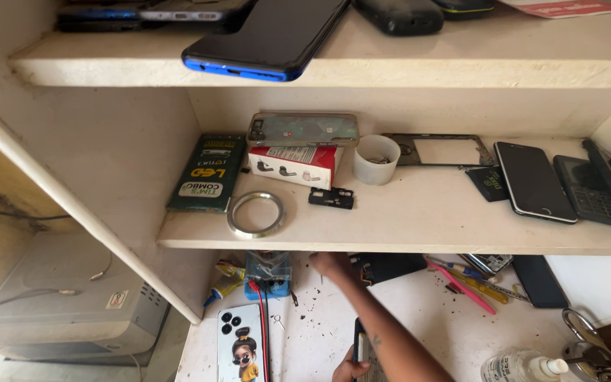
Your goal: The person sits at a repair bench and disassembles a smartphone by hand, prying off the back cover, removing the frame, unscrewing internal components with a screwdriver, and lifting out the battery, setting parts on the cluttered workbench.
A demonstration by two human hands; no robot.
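My right hand (331,264) reaches forward under the middle shelf (426,219), between a small blue box with red and black wires (269,273) and a black flat part (388,267). Its fingers are partly hidden by the shelf edge, so I cannot tell whether they hold anything. My left hand (348,369) is at the bottom edge of the view, holding a dark phone (359,346) upright on its edge above the white worktop (319,325).
A phone with a cartoon case (240,344), pink tools (462,286), a pump bottle (521,368) and keys (590,351) lie on the worktop. The shelf holds a white cup (376,160), a metal ring (256,213), a green pack (207,173), a red-white box (295,165) and several phones (534,181). A grey machine (58,297) stands at left.
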